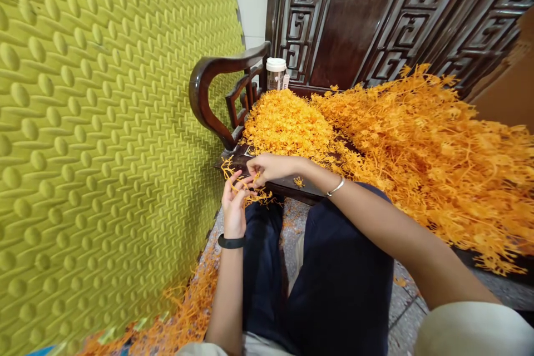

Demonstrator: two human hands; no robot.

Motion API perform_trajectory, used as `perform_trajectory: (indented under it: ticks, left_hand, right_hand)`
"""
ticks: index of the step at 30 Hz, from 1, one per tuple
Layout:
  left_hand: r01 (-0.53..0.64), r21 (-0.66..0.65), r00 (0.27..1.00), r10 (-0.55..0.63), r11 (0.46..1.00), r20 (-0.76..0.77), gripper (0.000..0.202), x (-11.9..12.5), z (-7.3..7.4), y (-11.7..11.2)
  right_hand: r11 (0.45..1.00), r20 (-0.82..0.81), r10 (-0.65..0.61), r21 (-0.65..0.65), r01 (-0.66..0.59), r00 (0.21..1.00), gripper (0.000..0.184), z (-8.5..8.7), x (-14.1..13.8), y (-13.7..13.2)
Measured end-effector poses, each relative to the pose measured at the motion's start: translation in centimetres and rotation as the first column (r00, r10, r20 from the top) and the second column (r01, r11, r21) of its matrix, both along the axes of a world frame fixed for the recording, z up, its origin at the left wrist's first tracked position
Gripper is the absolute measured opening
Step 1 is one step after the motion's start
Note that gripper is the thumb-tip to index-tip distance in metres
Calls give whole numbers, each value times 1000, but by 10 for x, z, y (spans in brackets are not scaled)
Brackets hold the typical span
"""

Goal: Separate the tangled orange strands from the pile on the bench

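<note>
My left hand [236,206], with a black band at its wrist, holds a thin branching orange plastic sprig [227,167] between its fingers. Parts of the sprig stick out above the fingertips and hang below them. My right hand [267,168] comes across from the right and pinches at the same sprig, its thumb and forefinger pressed together. What exactly lies in that pinch is too small to make out. Just behind both hands, a heap of small orange plastic pieces [292,122] covers the seat of a dark wooden bench [287,183]. One loose piece [298,182] rests near the seat's front edge.
A large pile of orange branching sprigs [454,161] spreads over the bench to the right. At the back stands a clear jar with a white lid [276,65]. The curved armrest [204,89] and a yellow bumpy mat [104,122] border the left. Orange scraps [187,311] litter the floor.
</note>
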State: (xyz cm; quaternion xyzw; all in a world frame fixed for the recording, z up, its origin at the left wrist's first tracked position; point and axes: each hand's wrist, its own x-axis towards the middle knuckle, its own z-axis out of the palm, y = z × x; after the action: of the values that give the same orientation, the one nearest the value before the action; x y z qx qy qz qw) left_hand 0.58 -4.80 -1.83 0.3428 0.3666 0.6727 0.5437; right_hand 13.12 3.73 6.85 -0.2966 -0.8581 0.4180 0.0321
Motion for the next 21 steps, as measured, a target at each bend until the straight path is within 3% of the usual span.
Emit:
perform_trajectory:
  ticks: [4,13,21]
  left_hand:
    - [14,0,1000,-14,1000,-8,37,1,1,-1]
    - [-27,-47,999,26,999,-25,28,5,3,-2]
    - [11,-33,998,-13,999,-55,22,11,12,-2]
  right_hand:
    - [993,-64,17,-114,-24,998,13,1,3,4]
    - [1000,-56,9,-28,-11,998,7,9,1,4]
    - [998,-109,-31,53,37,994,4,11,6,10]
